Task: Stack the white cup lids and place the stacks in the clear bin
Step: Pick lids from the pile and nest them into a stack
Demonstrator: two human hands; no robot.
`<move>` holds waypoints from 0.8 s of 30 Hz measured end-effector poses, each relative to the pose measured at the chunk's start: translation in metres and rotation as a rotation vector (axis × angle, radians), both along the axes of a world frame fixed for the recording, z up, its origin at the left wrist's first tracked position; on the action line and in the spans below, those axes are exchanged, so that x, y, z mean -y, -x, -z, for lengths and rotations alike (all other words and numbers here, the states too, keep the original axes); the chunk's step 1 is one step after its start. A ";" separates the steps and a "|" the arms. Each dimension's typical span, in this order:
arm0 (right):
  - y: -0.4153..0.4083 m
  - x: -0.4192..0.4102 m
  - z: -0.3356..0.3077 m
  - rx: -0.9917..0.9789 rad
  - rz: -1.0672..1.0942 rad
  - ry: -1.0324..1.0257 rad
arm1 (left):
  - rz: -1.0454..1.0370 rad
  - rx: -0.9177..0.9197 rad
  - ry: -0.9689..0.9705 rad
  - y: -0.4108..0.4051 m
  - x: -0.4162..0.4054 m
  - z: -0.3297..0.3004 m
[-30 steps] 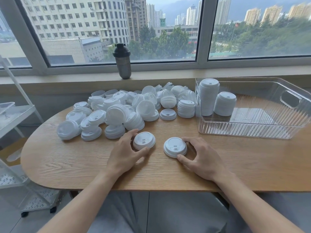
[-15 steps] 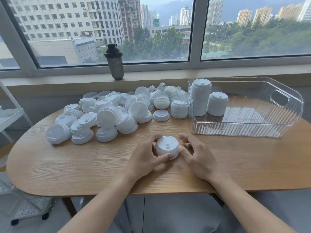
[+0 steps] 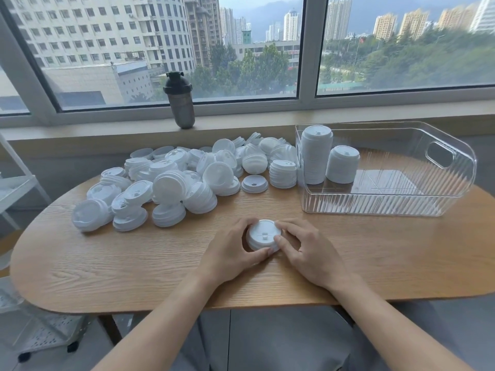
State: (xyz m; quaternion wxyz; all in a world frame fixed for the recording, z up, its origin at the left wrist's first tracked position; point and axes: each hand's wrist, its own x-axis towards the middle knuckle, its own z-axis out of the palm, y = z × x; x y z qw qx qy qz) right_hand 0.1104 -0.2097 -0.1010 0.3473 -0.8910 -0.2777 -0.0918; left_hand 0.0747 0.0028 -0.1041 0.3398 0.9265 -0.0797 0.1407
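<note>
White lids point(image 3: 263, 235) (round, ridged plastic) pinched between left hand point(image 3: 230, 253) and right hand point(image 3: 308, 253).

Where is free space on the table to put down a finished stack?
Bare wood lies along the near edge of the table, left of the left hand, and right of the right hand, before the clear bin. Behind, the loose lids crowd the table.
</note>
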 end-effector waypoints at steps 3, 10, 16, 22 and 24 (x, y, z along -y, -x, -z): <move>0.001 0.000 0.000 0.011 -0.003 0.019 | -0.010 -0.004 -0.023 0.001 0.001 -0.001; 0.004 -0.005 -0.003 0.062 0.004 0.036 | -0.054 -0.016 -0.028 -0.006 -0.006 0.002; -0.012 -0.020 -0.001 0.093 0.021 0.113 | -0.141 0.003 -0.066 -0.022 -0.046 -0.002; -0.050 -0.048 -0.002 0.063 0.078 0.119 | -0.112 -0.027 -0.094 -0.034 -0.072 -0.003; -0.065 -0.055 -0.002 0.052 0.105 0.108 | -0.085 -0.033 -0.092 -0.037 -0.073 -0.005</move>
